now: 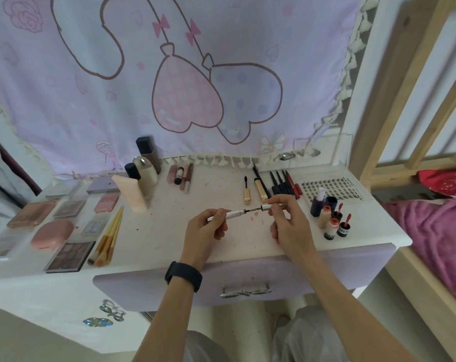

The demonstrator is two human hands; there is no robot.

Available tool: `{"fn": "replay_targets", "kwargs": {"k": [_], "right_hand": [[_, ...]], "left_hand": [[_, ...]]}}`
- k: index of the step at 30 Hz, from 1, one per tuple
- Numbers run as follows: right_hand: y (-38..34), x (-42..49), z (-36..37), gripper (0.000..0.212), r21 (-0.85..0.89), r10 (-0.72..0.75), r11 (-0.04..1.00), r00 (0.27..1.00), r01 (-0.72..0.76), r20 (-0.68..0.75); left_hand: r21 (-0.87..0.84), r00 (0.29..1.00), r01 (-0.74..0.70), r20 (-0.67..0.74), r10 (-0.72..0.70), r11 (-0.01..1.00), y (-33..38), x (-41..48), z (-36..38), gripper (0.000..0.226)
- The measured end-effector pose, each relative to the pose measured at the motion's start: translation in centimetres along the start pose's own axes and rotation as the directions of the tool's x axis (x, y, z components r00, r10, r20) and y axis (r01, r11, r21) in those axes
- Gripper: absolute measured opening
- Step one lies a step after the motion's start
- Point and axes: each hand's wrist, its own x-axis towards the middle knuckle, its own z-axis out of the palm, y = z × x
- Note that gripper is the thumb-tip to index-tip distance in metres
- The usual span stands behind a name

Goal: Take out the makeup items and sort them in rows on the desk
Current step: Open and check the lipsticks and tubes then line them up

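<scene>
Several palettes [31, 214] blur at the left edge, their shades hard to make out; brushes [108, 236] lie beside them. Over the desk's [169, 239] middle, the left hand [206, 227] grips a silver mascara tube [234, 213] while the right hand [286, 220] pinches its cap [272, 206], a dark stem showing between. Pencils [284, 182] line up behind; print on the lash tray [333, 188] is unreadable. Smudged white top, lilac cloth [91, 87] behind, wooden bed frame [394, 100] cut off at right.
</scene>
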Motion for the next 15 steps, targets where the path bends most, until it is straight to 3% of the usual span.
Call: {"fn": "replay_targets", "kwargs": {"k": [15], "right_hand": [[0.73, 0.15, 0.11, 0.012, -0.054, -0.038, 0.998, 0.998, 0.035, -0.057]], "left_hand": [[0.006, 1.000, -0.004, -0.019, 0.004, 1.000, 0.02, 0.03, -0.04, 0.024]]}}
